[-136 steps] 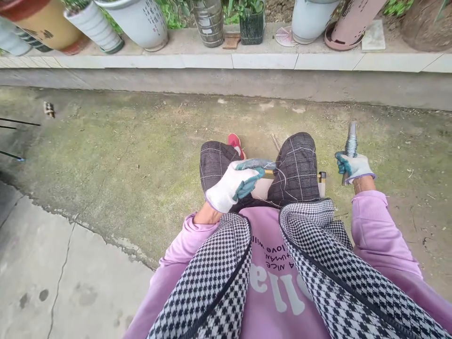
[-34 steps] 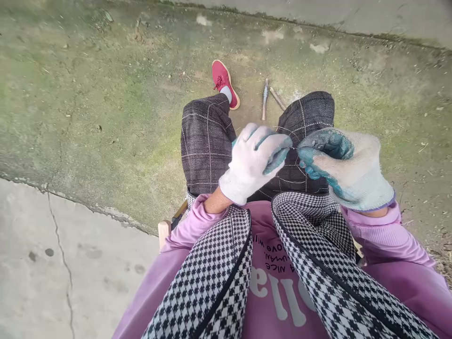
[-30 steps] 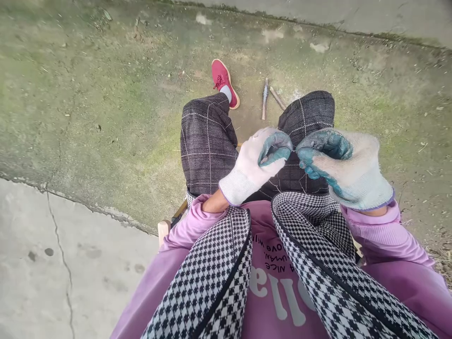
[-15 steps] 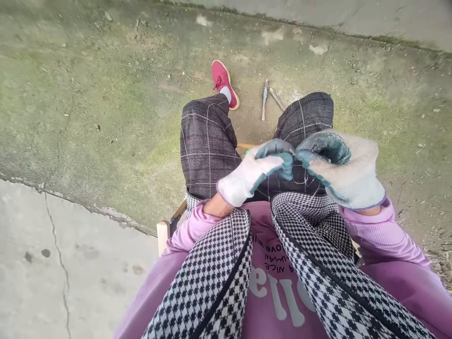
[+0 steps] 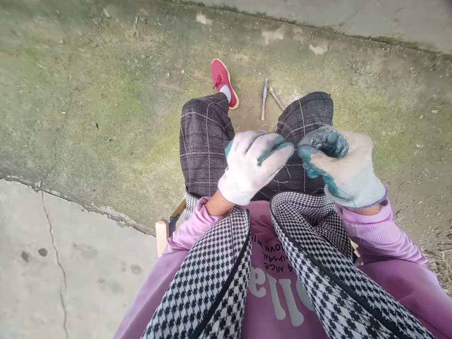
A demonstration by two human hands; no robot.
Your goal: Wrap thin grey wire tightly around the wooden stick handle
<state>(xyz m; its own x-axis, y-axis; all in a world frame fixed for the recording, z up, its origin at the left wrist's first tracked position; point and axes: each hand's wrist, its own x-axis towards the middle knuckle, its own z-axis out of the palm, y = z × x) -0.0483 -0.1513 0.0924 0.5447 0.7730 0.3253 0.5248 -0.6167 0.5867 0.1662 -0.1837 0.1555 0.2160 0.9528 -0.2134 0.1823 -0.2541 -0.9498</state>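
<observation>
Both hands wear white gloves with teal palms and meet above my lap. My left hand [image 5: 252,165] is curled, its fingertips pinched on a thin wire [image 5: 282,175]. My right hand [image 5: 339,162] is also closed, pinching the same wire right beside the left fingertips. The wire runs in faint loops over my checked trousers [image 5: 205,141]. On the ground between my knees lie a wire-wrapped stick [image 5: 263,99] and a plain stick [image 5: 276,98].
I sit on a wooden stool [image 5: 163,230]. My red shoe [image 5: 223,82] rests on mossy ground [image 5: 106,103]. A cracked concrete slab [image 5: 52,268] lies at lower left. A raised concrete kerb [image 5: 353,19] runs along the top.
Earlier my right hand held a wire-wrapped stick out to the side; that stick lies on the ground now. Both hands came together on the wire, and the left hand has rolled its back upward.
</observation>
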